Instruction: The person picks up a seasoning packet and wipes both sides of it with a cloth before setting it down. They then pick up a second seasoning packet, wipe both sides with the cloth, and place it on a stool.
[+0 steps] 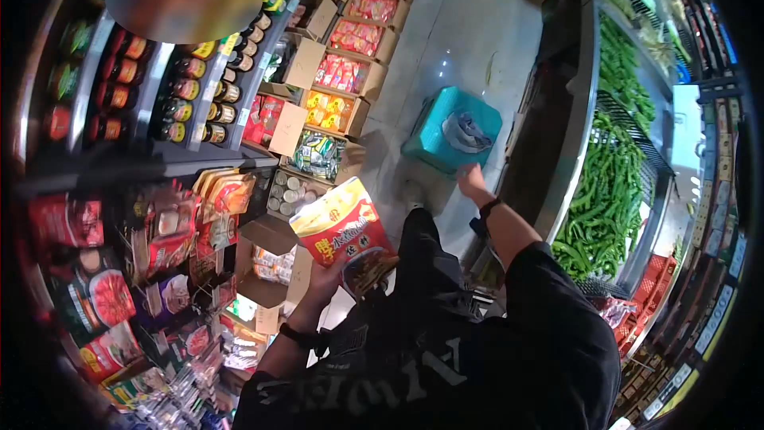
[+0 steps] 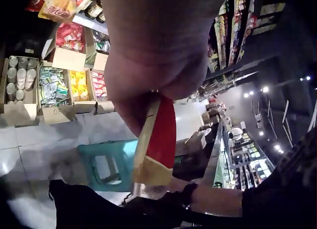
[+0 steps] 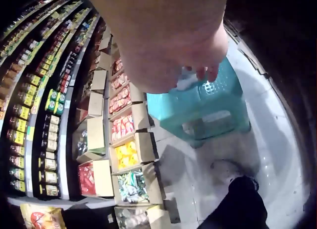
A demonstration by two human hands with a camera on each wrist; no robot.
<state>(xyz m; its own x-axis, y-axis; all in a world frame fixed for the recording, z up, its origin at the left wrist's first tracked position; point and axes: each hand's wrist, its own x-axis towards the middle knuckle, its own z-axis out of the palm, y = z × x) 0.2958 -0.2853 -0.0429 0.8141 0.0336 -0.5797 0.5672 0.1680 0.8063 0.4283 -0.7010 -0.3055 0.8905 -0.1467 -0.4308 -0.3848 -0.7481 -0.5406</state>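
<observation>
My left hand (image 1: 322,287) grips a red and pale-yellow food packet (image 1: 344,227) with large printed characters, held upright before my body. From the left wrist view the packet (image 2: 157,140) shows nearly edge-on, its upper end between thumb and fingers. My right hand (image 1: 475,183) is at the near edge of a teal plastic stool (image 1: 430,131), overlapping it in the head view. A crumpled greyish plastic bag (image 1: 468,132) lies on the stool's seat. In the right wrist view, the fingertips (image 3: 212,70) hang loosely curled over the stool, with nothing seen in them.
Open cartons of red packets (image 1: 354,36) line the aisle's left side, beside shelves of jars (image 1: 189,89). Hanging food packs (image 1: 103,295) are at lower left. A bin of green peppers (image 1: 601,191) borders the right. Tiled floor (image 1: 461,8) runs ahead.
</observation>
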